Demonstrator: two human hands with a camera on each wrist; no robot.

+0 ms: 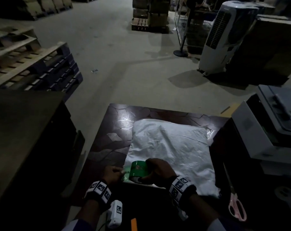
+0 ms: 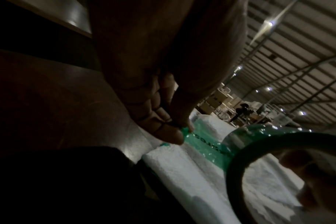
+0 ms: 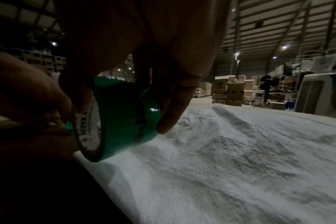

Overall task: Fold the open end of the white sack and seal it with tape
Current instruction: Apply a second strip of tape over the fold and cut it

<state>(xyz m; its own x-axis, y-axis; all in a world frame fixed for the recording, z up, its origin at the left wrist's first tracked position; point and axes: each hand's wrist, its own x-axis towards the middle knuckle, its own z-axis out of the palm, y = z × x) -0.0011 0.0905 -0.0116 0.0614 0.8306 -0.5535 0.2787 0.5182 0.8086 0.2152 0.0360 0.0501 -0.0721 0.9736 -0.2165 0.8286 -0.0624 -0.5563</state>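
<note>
Left grip (image 1: 114, 174) pinches the tape end (image 2: 186, 133); right grip (image 1: 159, 169) holds the green roll (image 1: 137, 170) on the folded white sack (image 1: 171, 147). Taping is under way; next, the strip likely needs drawing along the fold.

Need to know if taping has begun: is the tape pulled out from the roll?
Pulled out: a short green strip runs from the roll to the left hand's fingers.

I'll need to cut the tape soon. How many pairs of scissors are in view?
1: pink-handled scissors lie right of the white sack, near the person's right forearm. The dark surroundings may hide others.
</note>
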